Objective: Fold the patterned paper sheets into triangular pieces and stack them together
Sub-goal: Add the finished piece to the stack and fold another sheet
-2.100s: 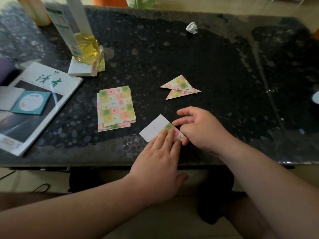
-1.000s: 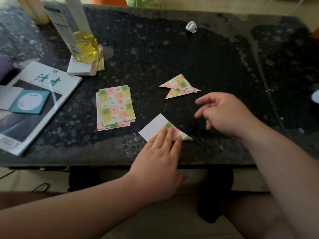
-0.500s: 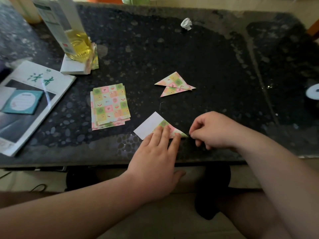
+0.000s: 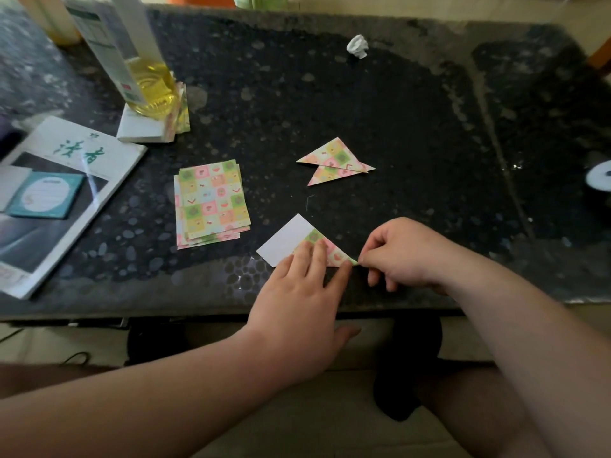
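Stack of unfolded pastel checkered paper sheets (image 4: 211,203) over on the left of the dark speckled tabletop (image 4: 330,94), untouched for now. Just right of it, near the front edge: half-folded patterned sheet (image 4: 284,242), white back up, one corner turned over into a coloured flap. Left hand (image 4: 297,292) flat on that flap, fingers straight, just pressing, grip not closed on anything. Worth keeping it planted to stop any skidding. Further back, two finished patterned paper triangles (image 4: 334,160), overlapping, well apart from both hands. Right hand (image 4: 400,256) next, grip pinched together on the pointed right tip of the half-folded sheet. Probably best to line that tip up dead on the edge first, then crease outward from the pinned side with a fingernail. Thin paper, so easy to skew; light pressure until properly matched up.
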Demonstrator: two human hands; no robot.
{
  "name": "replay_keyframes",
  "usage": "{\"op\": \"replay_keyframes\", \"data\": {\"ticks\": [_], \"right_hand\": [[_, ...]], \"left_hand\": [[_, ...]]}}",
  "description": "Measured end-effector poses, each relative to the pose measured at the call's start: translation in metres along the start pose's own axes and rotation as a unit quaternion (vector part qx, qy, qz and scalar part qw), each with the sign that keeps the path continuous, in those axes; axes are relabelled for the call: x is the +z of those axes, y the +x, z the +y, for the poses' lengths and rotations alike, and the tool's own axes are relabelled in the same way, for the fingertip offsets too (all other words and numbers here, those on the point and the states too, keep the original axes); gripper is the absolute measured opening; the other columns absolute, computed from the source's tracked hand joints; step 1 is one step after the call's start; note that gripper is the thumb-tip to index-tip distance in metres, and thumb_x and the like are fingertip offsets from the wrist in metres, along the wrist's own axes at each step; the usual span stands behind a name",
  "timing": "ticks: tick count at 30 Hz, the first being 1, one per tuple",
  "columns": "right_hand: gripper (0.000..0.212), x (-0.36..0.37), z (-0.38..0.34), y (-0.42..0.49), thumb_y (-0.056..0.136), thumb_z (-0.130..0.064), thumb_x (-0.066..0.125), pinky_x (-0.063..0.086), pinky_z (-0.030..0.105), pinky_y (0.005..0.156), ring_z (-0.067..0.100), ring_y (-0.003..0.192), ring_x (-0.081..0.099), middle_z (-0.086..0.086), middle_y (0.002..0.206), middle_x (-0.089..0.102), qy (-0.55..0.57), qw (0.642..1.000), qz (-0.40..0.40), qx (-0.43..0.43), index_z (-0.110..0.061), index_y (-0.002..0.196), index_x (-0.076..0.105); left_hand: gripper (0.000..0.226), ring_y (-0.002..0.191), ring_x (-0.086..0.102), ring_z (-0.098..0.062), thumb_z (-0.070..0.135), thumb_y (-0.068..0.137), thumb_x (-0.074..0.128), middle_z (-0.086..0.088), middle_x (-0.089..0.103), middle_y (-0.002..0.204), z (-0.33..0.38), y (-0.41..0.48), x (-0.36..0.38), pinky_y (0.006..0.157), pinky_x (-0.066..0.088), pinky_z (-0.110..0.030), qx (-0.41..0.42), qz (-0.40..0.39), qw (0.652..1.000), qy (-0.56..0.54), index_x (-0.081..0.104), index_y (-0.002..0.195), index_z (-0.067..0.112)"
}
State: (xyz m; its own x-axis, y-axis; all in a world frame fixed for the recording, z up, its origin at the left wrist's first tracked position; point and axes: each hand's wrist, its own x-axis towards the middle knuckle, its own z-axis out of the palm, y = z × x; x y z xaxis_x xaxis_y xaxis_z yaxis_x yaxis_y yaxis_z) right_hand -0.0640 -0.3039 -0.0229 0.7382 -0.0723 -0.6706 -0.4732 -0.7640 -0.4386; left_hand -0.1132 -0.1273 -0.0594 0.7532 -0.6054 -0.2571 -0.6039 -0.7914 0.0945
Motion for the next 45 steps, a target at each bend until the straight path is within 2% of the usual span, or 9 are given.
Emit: {"op": "replay_keyframes", "data": {"ticks": [9,17,23,34,38,42,45], "right_hand": [[0.019,-0.002,0.002,0.005,0.100,-0.017,0.056,0.038,0.024,0.047,0.015,0.042,0.057,0.006,0.067,0.076,0.033,0.998,0.005,0.048,-0.009,0.091,0.071],[0.019,-0.002,0.003,0.005,0.100,-0.018,0.057,0.041,0.024,0.047,0.016,0.047,0.060,0.003,0.066,0.076,0.011,0.999,0.009,0.037,-0.010,0.089,0.071],[0.016,0.002,0.002,0.005,0.096,-0.029,0.067,0.049,0.027,0.059,0.011,0.046,0.065,-0.002,0.065,0.075,-0.020,0.999,0.022,0.016,-0.017,0.087,0.070],[0.026,0.006,0.003,0.008,0.095,-0.041,0.070,0.051,0.027,0.060,0.010,0.047,0.067,-0.003,0.062,0.074,-0.030,0.999,0.043,0.012,-0.017,0.086,0.069],[0.033,0.008,0.004,0.010,0.091,-0.049,0.073,0.049,0.026,0.056,0.010,0.044,0.066,-0.004,0.059,0.073,-0.027,0.998,0.044,0.023,-0.016,0.087,0.068],[0.037,0.008,0.004,0.012,0.091,-0.052,0.073,0.045,0.024,0.053,0.012,0.045,0.067,-0.002,0.060,0.073,-0.023,0.998,0.043,0.033,-0.016,0.087,0.066],[0.036,0.007,0.003,0.011,0.091,-0.052,0.073,0.044,0.025,0.053,0.012,0.046,0.068,-0.002,0.061,0.074,-0.026,0.998,0.042,0.036,-0.017,0.087,0.066]], "left_hand": [[0.089,0.155,0.001,-0.042,0.075,0.096,0.030,-0.024,0.001,0.168,0.006,0.005,-0.004,0.125,0.008,-0.052,-0.002,-0.015,1.000,0.014,0.000,0.162,0.024],[0.090,0.154,0.001,-0.044,0.077,0.095,0.032,-0.025,0.000,0.167,0.006,0.006,-0.003,0.124,0.009,-0.054,0.003,-0.018,1.000,0.025,-0.002,0.162,0.028],[0.094,0.155,-0.006,-0.044,0.078,0.095,0.031,-0.027,-0.007,0.167,0.008,0.006,-0.002,0.126,0.001,-0.054,0.001,-0.021,0.999,0.029,-0.009,0.162,0.025],[0.095,0.154,-0.014,-0.043,0.076,0.097,0.028,-0.028,-0.016,0.165,0.008,0.003,0.003,0.126,-0.008,-0.052,-0.002,-0.026,0.999,0.029,-0.018,0.161,0.022],[0.096,0.152,-0.023,-0.044,0.077,0.097,0.022,-0.030,-0.025,0.162,0.009,0.001,0.007,0.125,-0.011,-0.054,-0.001,-0.036,0.999,0.040,-0.026,0.157,0.020],[0.101,0.147,-0.035,-0.042,0.077,0.096,0.018,-0.029,-0.036,0.157,0.012,-0.003,0.011,0.124,-0.015,-0.054,-0.016,-0.047,0.998,0.047,-0.031,0.152,0.010],[0.105,0.147,-0.036,-0.038,0.078,0.096,0.015,-0.025,-0.037,0.158,0.012,-0.003,0.011,0.124,-0.016,-0.051,-0.033,-0.052,0.997,0.050,-0.030,0.151,0.000]]}}
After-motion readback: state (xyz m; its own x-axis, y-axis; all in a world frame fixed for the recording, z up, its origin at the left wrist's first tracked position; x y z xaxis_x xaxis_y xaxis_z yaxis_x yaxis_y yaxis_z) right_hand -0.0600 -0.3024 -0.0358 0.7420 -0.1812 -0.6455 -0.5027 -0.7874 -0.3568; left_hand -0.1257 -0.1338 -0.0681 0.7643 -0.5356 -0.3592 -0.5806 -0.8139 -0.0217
